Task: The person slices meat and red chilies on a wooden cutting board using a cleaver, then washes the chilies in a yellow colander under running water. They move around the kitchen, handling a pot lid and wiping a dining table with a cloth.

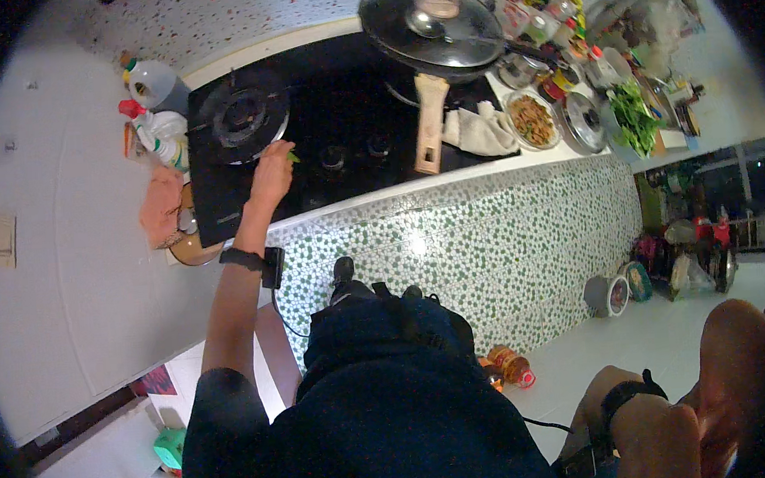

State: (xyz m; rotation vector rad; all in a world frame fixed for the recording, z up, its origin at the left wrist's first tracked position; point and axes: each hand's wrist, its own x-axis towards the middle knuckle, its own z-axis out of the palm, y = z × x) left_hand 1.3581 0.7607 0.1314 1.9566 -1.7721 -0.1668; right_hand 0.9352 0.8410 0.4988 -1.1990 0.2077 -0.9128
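My left hand [272, 171] is over the front right edge of the left gas burner [242, 118], its fingers closed on a small piece of green leaf [293, 157]. To its right are the hob's two knobs. My right hand [735, 362] is raised close to the camera at the lower right, partly cut off by the dark rim; its fingers are not clear. On the right burner stands a pan with a glass lid [435, 29], its wooden-look handle [432, 124] pointing to the front. A folded cloth [481, 130] lies beside the handle.
On the counter at right are a plate of cooked food [533, 121], a pot lid [583, 121], leafy greens [634, 118] in a bowl and several seasoning jars. Bottles [156, 85] and a pink cloth [162, 205] are left of the hob. Oil bottles [512, 366] stand on the floor.
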